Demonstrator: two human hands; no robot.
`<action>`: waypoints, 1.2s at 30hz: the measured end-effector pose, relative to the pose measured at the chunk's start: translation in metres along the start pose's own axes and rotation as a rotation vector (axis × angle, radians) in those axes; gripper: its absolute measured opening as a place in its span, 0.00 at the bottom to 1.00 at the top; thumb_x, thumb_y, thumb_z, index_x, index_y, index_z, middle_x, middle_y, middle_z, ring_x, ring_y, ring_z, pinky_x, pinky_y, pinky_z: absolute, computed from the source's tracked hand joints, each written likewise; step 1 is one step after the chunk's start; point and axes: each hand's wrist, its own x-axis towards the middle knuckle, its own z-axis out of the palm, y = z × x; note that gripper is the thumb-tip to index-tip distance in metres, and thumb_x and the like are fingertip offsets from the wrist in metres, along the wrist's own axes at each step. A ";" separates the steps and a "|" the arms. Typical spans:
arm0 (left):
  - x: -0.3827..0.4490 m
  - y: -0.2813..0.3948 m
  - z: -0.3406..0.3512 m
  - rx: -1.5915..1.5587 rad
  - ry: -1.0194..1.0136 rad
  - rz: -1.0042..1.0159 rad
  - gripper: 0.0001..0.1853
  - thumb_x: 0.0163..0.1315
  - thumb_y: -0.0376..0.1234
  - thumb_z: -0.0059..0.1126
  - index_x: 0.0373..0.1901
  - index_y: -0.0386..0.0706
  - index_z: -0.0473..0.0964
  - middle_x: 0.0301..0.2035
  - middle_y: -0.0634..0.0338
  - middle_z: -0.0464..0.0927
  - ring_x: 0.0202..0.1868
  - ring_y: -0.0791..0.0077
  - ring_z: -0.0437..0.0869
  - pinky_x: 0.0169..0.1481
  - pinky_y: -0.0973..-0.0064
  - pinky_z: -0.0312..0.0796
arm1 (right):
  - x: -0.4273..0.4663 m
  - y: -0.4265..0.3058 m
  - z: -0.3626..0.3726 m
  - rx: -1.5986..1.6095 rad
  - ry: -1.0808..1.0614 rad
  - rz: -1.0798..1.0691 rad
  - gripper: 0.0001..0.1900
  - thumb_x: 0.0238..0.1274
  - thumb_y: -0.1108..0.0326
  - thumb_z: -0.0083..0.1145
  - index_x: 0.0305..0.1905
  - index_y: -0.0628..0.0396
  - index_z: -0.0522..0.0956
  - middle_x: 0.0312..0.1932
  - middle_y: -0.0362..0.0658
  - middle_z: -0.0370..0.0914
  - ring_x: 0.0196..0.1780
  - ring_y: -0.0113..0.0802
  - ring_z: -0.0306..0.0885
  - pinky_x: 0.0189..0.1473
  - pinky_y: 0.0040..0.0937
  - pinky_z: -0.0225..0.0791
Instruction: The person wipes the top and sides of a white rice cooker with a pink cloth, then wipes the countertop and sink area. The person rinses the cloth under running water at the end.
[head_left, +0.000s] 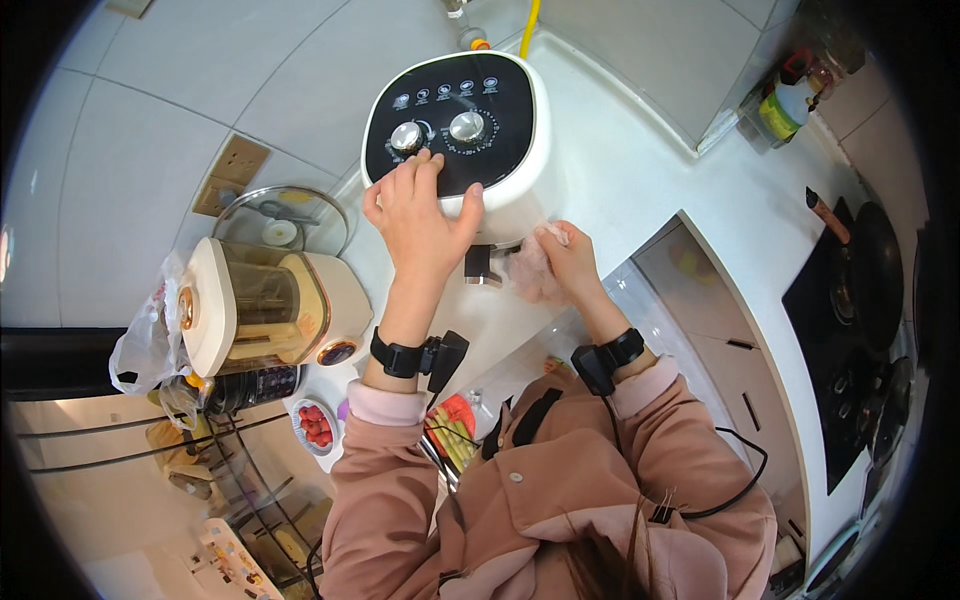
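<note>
A white air fryer (517, 202) with a black top panel and two silver knobs stands on the counter in front of me. My left hand (424, 202) rests on the near edge of its top, fingers spread, the fingertips close below the left knob. Low at the fryer's right front, my right hand (570, 259) grips a crumpled pinkish cloth (536, 270). The cloth lies beside the fryer's handle (480, 268), against or very near the front wall; contact is not clear.
Left of the fryer stand a cream countertop appliance (277, 307), a glass lid (330, 202) and a plastic bag (150, 337). A bowl of red fruit (315, 427) sits near my left sleeve. At the right are a bottle (784, 109) and a black hob (814, 330) with a pan (877, 277).
</note>
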 end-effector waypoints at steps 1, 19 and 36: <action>0.000 0.000 0.000 0.010 0.005 0.001 0.26 0.50 0.47 0.63 0.47 0.40 0.77 0.49 0.57 0.77 0.53 0.66 0.73 0.63 0.60 0.51 | 0.003 0.001 -0.004 -0.012 -0.031 -0.015 0.10 0.64 0.67 0.56 0.43 0.63 0.79 0.34 0.39 0.80 0.34 0.22 0.75 0.37 0.23 0.70; -0.002 0.003 0.000 -0.001 0.010 -0.058 0.26 0.49 0.47 0.65 0.47 0.41 0.77 0.49 0.60 0.78 0.54 0.65 0.73 0.63 0.60 0.51 | 0.017 -0.015 -0.021 -0.030 0.111 -0.096 0.08 0.67 0.67 0.53 0.43 0.61 0.75 0.37 0.39 0.78 0.40 0.24 0.74 0.43 0.24 0.70; -0.002 -0.001 0.002 -0.033 0.141 -0.029 0.24 0.47 0.45 0.67 0.43 0.40 0.78 0.46 0.56 0.78 0.51 0.63 0.74 0.62 0.62 0.54 | 0.008 0.082 0.020 -0.186 -0.230 -0.013 0.10 0.67 0.67 0.56 0.44 0.63 0.81 0.35 0.36 0.80 0.34 0.19 0.75 0.35 0.21 0.70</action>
